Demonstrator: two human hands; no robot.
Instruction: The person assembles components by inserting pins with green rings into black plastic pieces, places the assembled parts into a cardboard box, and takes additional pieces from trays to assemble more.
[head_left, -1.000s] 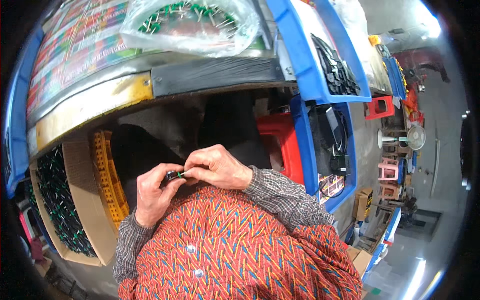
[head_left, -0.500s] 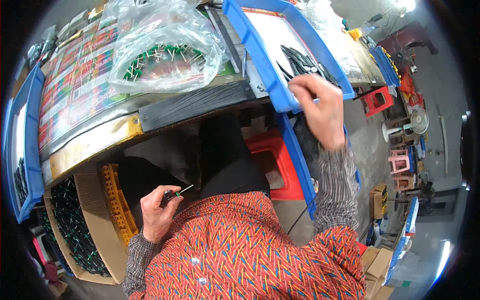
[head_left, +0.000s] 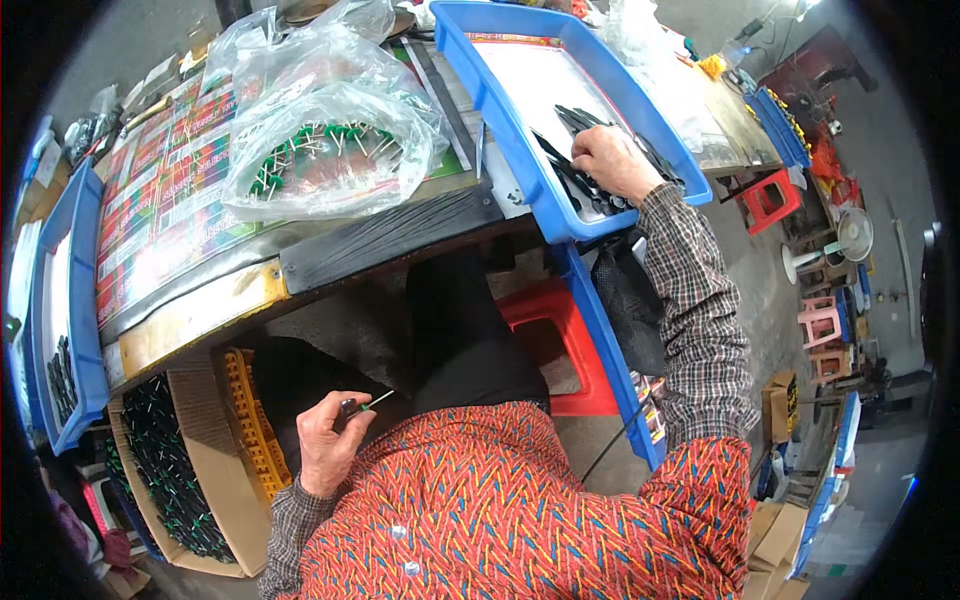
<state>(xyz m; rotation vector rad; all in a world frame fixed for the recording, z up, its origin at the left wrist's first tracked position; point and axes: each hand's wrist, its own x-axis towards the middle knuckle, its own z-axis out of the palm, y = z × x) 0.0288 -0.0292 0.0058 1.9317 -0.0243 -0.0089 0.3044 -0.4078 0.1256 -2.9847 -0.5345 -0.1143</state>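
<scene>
My left hand point(head_left: 326, 442) is closed near my lap. It grips a small screwdriver point(head_left: 379, 399) with a dark handle, a green collar and a thin metal shaft pointing to the right. My right hand point(head_left: 612, 163) reaches into a blue tray point(head_left: 512, 150) at the far right of the bench. Its fingers are bent and drawn together among slim black pieces point(head_left: 568, 183) lying in the tray. What the fingertips pinch, if anything, is hidden.
A clear plastic bag point(head_left: 335, 105) of green-ended metal shafts lies on the bench. Another blue tray point(head_left: 92, 330) stands at the left. Below are a cardboard box point(head_left: 212, 450) of black-and-green pieces, an orange plastic rack point(head_left: 255, 425) and a red stool point(head_left: 590, 365).
My right hand has moved from the tray's near edge farther in, down onto the black pieces. My left hand still holds the screwdriver; the whole view has shifted slightly.
</scene>
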